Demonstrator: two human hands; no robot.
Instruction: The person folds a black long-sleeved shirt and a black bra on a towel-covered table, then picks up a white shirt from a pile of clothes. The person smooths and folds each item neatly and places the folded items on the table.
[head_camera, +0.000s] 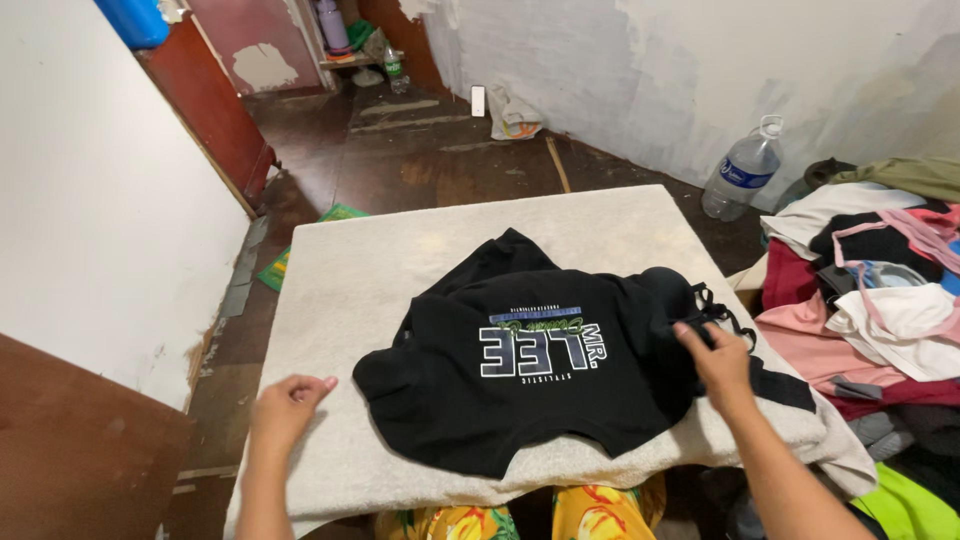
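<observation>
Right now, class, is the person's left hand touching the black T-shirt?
No: the left hand rests on the pale towel-covered surface, apart from the black T-shirt, while the right hand grips its edge.

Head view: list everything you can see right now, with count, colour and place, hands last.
Black printed cotton T-shirt: one, black with pale lettering, spread on the towel, centre.
Cream terry towel covering the table: one, off-white, centre.
Black strappy garment: one, black, at the T-shirt's right edge.
Pile of mixed clothes: one heap, pink, white, black, maroon, right.
Neon green fabric: one, bottom right corner.
Clear plastic water bottle: one, blue label, on the floor by the far wall.
Green flat packet: one, on the floor left of the table.
White plastic bag: one, by the far wall.
Left hand: loosely curled, on the towel, empty.
Right hand: pinching the T-shirt's right side.
</observation>
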